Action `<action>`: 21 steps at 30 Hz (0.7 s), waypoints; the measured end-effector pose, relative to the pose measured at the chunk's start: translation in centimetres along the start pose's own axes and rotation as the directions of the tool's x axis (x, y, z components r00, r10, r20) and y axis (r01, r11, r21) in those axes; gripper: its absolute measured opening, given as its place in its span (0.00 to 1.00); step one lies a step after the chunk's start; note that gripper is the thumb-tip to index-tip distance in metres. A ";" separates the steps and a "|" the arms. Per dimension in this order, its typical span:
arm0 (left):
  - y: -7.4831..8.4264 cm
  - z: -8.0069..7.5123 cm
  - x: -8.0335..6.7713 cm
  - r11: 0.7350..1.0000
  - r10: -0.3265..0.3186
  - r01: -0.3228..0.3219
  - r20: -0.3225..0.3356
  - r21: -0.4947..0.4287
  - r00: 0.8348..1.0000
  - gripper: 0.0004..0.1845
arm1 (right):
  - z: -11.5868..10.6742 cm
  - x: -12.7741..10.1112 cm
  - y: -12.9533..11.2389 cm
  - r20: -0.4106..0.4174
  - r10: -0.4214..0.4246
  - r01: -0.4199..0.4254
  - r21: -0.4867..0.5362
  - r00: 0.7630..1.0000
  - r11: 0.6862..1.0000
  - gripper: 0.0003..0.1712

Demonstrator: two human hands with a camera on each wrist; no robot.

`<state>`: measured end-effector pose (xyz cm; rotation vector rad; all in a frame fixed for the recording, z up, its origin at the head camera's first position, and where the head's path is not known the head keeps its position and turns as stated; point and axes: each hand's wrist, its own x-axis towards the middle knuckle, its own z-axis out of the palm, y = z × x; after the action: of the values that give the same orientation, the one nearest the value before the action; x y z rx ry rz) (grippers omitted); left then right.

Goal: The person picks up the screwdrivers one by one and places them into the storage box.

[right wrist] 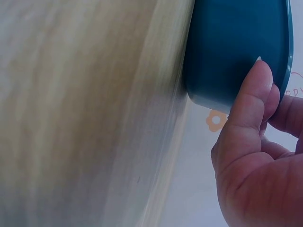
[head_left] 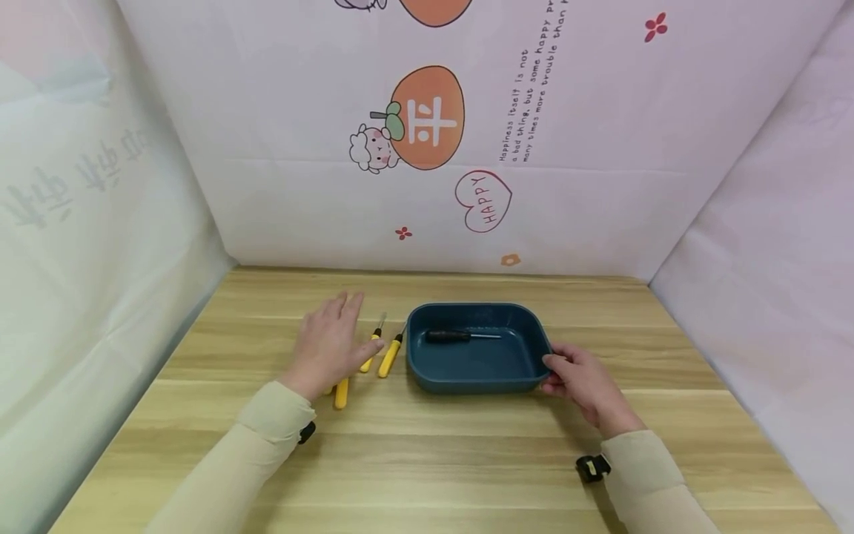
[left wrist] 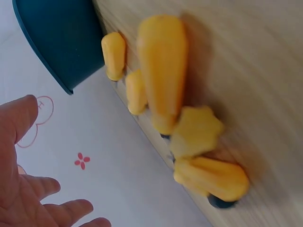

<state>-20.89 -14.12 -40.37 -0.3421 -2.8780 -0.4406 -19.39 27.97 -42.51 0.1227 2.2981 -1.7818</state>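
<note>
A dark teal bin stands on the wooden table, and a black-handled screwdriver lies inside it. My right hand pinches the bin's right end near the front corner, thumb over the rim; the right wrist view shows fingers against the outer wall. Left of the bin lie several yellow-handled screwdrivers. Over them hovers my left hand, fingers spread and holding nothing, partly hiding the group. Blurred yellow handles fill the middle of the left wrist view, apart from the fingers.
The wooden table runs back to a white printed cloth. Similar white cloth sides rise to the left and right. Each wrist wears a dark strap device.
</note>
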 end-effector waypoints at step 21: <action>-4.7 -0.4 -3.7 0.991 -0.116 0.112 0.053 0.071 0.992 0.60 | -0.1 0.2 0.2 0.009 0.006 -0.006 -0.013 1.000 1.000 0.29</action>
<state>-18.51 -19.37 -42.18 -0.1823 -2.9705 -0.3564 -19.61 28.13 -42.68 0.1197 2.3000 -1.7609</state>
